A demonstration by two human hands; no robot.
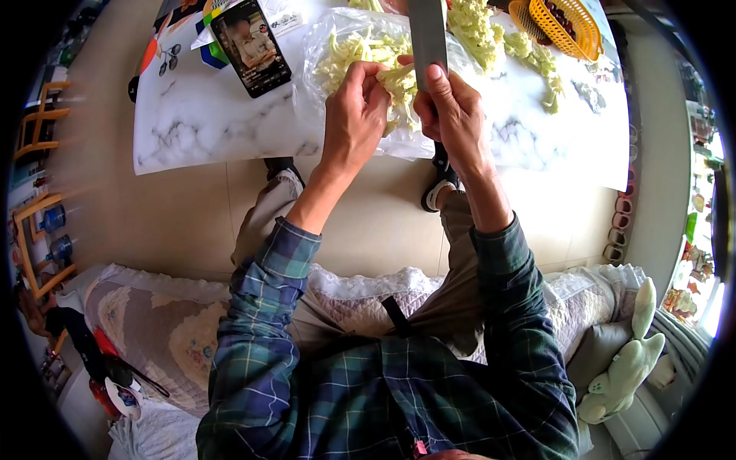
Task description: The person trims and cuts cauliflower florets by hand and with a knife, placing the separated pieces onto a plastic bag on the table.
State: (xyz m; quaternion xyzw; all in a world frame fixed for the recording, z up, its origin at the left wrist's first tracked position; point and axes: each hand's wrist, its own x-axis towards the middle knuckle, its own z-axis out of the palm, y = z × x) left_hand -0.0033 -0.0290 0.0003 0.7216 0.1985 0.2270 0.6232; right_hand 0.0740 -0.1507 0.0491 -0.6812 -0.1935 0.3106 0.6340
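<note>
My right hand [454,115] is wrapped round a large knife [429,38], its wide blade pointing up and away from me. Close beside it, my left hand [356,115] pinches a pale green cauliflower piece [400,83], which lies between the two hands near the blade. Beneath them a clear plastic bag [308,77] is spread on the marble-patterned table [199,130], with a heap of cut cauliflower pieces [353,52] on it. Larger cauliflower florets [474,34] lie behind and to the right of the knife. The blade's contact with the piece is partly hidden by my fingers.
A phone [251,50] stands tilted at the table's left, showing a video. At the back right is a yellow basket [586,38] with dark red fruit. The table's front edge runs below my hands. A quilted sofa [153,330] and a green plush toy [625,368] are nearby.
</note>
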